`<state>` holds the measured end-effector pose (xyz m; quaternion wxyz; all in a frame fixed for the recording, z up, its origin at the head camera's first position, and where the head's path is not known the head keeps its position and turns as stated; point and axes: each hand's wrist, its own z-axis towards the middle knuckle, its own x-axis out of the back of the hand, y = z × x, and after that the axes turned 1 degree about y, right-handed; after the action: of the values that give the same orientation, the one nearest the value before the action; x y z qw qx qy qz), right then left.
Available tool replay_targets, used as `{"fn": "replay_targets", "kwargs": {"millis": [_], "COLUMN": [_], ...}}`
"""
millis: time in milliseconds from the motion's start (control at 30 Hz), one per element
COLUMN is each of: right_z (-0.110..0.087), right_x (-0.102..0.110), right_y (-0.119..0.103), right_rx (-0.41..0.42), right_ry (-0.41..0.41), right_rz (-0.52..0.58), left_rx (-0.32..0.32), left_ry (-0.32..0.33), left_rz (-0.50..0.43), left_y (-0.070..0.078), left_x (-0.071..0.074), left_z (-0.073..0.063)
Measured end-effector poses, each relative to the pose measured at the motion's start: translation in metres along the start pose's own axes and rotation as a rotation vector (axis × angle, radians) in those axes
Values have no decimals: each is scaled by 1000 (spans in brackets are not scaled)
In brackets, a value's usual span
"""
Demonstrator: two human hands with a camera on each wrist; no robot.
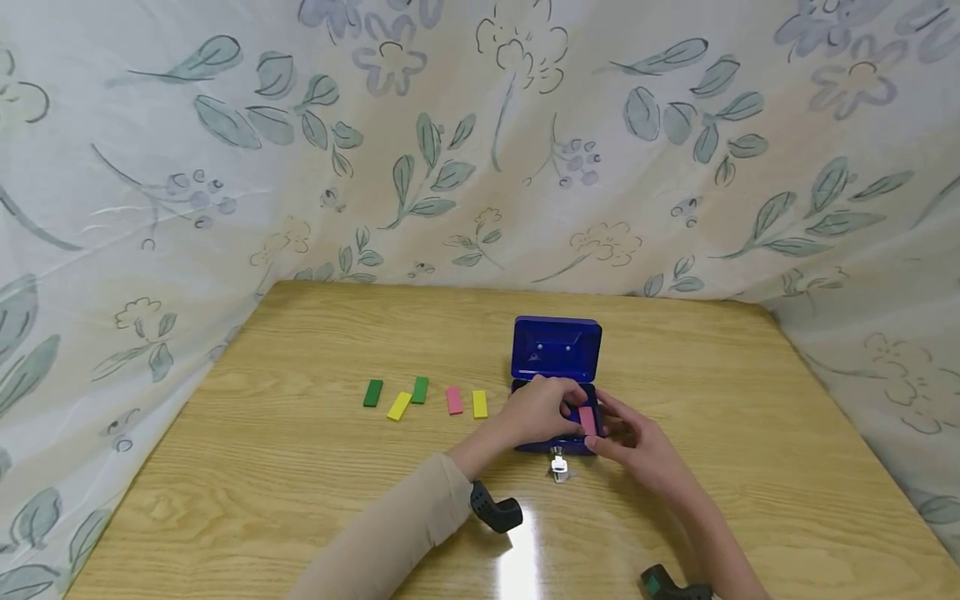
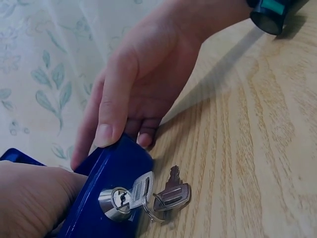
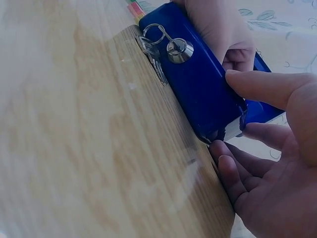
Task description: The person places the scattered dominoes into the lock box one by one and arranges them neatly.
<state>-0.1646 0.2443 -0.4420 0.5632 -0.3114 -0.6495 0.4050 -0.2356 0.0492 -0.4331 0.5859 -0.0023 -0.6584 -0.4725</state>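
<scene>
A blue metal cash box [image 1: 536, 447] stands on the table with its lid [image 1: 557, 357] raised at the back. Inside, at the right end, my left hand [image 1: 542, 410] pinches a pink block [image 1: 588, 421]; its fingertips are partly hidden. My right hand [image 1: 643, 448] holds the box by its right side, thumb over the front corner and fingers along the end wall. From the lock [image 3: 179, 50] on the front hang keys on a ring [image 2: 172, 194]. The left wrist view shows the right thumb [image 2: 108, 131] pressing on the rim.
Left of the box lie several loose blocks: a dark green block [image 1: 372, 392], a yellow block [image 1: 400, 406], a green block [image 1: 420, 390], a pink block [image 1: 454, 400] and another yellow block [image 1: 480, 404]. A flowered cloth [image 1: 480, 167] hangs behind the wooden table [image 1: 300, 500].
</scene>
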Motion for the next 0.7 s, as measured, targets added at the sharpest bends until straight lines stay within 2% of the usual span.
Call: {"fn": "replay_targets", "kwargs": {"millis": [167,367,700], "right_z": [0,2,2], "right_x": [0,0,0], "right_y": [1,2,0], "right_rx": [7,11,11], "right_ry": [-4,4,1], "right_rz": [7,-10,-8], "left_rx": [18,7,-1], "left_ry": [0,14,13], "left_rz": [35,73,43], "left_y": [0,-2,-2], "left_x": [-1,-3,-2], "left_z": [-1,-1,-1]}}
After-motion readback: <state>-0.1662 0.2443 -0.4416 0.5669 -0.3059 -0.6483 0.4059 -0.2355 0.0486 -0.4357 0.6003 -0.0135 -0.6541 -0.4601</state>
